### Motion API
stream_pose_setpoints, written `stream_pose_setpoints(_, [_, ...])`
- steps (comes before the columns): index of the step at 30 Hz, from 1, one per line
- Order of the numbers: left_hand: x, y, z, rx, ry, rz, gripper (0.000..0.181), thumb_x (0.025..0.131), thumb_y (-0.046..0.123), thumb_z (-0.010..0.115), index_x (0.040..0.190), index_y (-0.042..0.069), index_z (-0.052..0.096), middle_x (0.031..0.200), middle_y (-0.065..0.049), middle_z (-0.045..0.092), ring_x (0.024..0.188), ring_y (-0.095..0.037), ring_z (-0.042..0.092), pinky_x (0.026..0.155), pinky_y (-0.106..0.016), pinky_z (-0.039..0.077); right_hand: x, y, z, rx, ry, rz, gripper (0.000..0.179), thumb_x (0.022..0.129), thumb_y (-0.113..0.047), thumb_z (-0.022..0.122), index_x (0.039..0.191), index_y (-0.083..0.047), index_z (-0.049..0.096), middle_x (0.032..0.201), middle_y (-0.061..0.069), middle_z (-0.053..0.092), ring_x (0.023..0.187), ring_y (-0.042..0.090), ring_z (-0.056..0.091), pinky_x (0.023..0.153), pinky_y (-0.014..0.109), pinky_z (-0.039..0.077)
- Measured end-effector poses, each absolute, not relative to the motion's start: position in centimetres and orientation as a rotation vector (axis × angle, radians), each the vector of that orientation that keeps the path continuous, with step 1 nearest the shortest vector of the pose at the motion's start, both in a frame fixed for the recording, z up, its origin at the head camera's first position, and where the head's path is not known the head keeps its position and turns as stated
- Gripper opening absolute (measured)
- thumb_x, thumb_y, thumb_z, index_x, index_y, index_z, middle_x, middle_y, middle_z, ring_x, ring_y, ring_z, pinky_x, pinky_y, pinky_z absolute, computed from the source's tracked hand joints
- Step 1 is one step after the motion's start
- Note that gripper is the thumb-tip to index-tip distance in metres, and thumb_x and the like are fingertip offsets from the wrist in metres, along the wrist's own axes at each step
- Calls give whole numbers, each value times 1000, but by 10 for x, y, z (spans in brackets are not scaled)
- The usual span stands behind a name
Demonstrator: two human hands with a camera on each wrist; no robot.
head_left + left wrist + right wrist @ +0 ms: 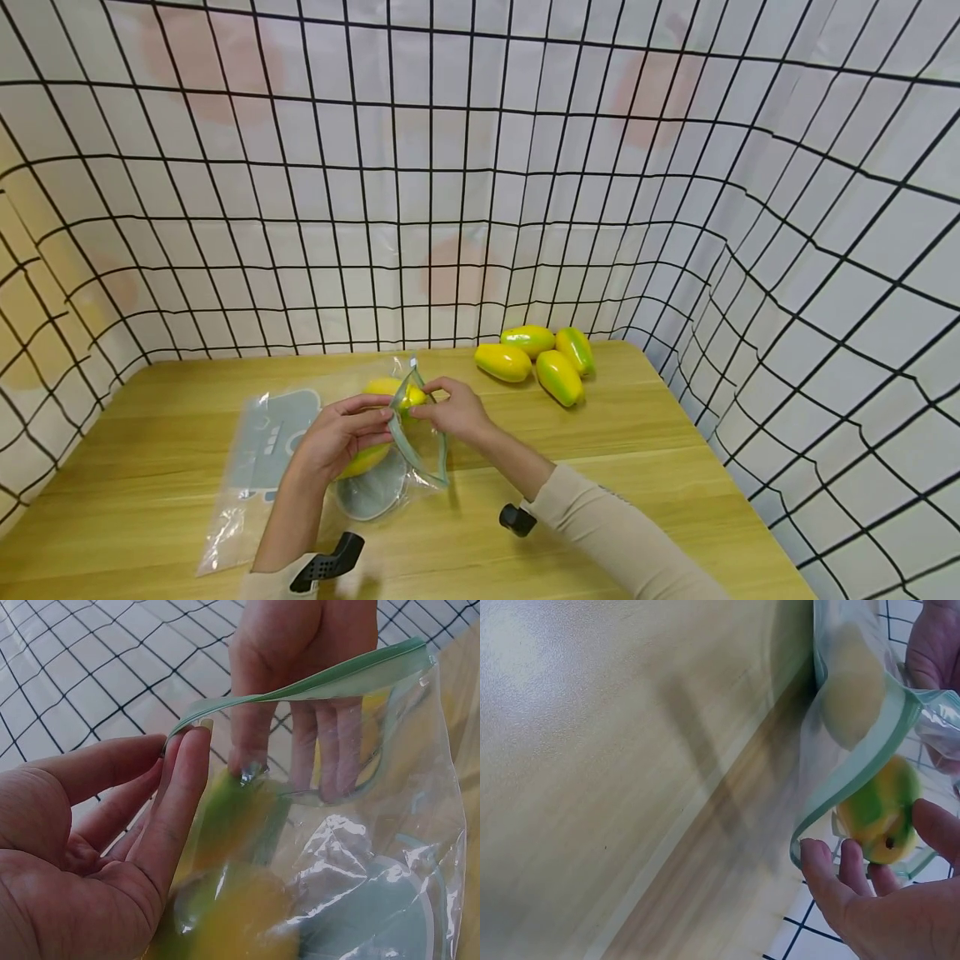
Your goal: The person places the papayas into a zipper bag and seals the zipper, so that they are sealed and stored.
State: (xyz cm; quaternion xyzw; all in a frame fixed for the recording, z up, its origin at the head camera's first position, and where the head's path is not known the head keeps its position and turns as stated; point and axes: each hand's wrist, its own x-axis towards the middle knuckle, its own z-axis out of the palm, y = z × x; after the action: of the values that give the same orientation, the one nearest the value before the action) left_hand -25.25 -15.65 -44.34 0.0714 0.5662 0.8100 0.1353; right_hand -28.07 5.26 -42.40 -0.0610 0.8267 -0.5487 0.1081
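My left hand (pixel 337 433) pinches the green zip edge of a clear zip bag (pixel 390 825) between thumb and fingers. The mouth of the bag gapes toward my right hand (pixel 461 412). A yellow-green mango (pixel 880 810) lies in that mouth, with my right thumb on one side of it and the fingers on the other. Deeper inside the bag is another mango (pixel 367 461), seen blurred through the plastic in the left wrist view. A grey round print (pixel 371 492) marks the lower part of the bag.
Several yellow-green mangoes (pixel 558 377) lie grouped at the back right of the wooden table (pixel 630 467). A flat clear bag with a grey print (pixel 262 442) lies at the left. Black wire grid (pixel 450 200) before white cloth encloses the back and sides.
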Motion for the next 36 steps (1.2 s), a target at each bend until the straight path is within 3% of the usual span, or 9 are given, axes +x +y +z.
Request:
stream_pose_setpoints(3, [-253,-157,-443,207,1646,2344,16,98,1,63,109,5,75,94,-4,77,82,-15,76,80,-32,63,-281,52,-425,-168,2439,-1608,46,86,-22,81,126,-5,65,68,7,64,56,15,53,54,25,45])
stream_pose_setpoints(9, [-253,-156,-443,203,1655,2343,17,98,0,63,107,8,75,93,-4,76,82,-14,76,79,-32,64,-280,48,-425,-123,2426,-1616,47,86,-21,80,126,-4,64,93,20,73,63,21,61,60,29,54])
stream_pose_setpoints(16, [-253,-157,-443,202,1633,2348,18,97,0,63,106,10,76,93,-4,76,82,-14,76,79,-31,64,-278,45,-421,-89,2446,-1608,44,86,-23,80,121,-4,63,96,9,70,83,35,70,73,39,60])
stream_pose_setpoints(19, [-253,-157,-443,200,1638,2344,17,97,1,64,107,9,76,93,-3,77,82,-14,76,79,-31,64,-278,44,-421,-101,2441,-1623,42,87,-23,79,121,-5,63,97,10,72,87,38,70,78,44,61])
stream_pose_setpoints(27, [-252,-157,-443,209,1634,2344,18,98,0,62,109,8,75,95,-4,77,82,-14,76,79,-31,63,-278,42,-420,-166,2428,-1652,40,87,-16,76,126,-7,67,102,11,74,92,37,70,76,40,61])
stream_pose_setpoints(36, [-253,-158,-445,231,1623,2346,21,99,-1,59,109,10,75,93,-3,77,81,-14,76,78,-30,64,-279,36,-423,-193,2368,-1661,46,85,-12,72,130,-8,66,105,11,75,96,37,70,81,45,62])
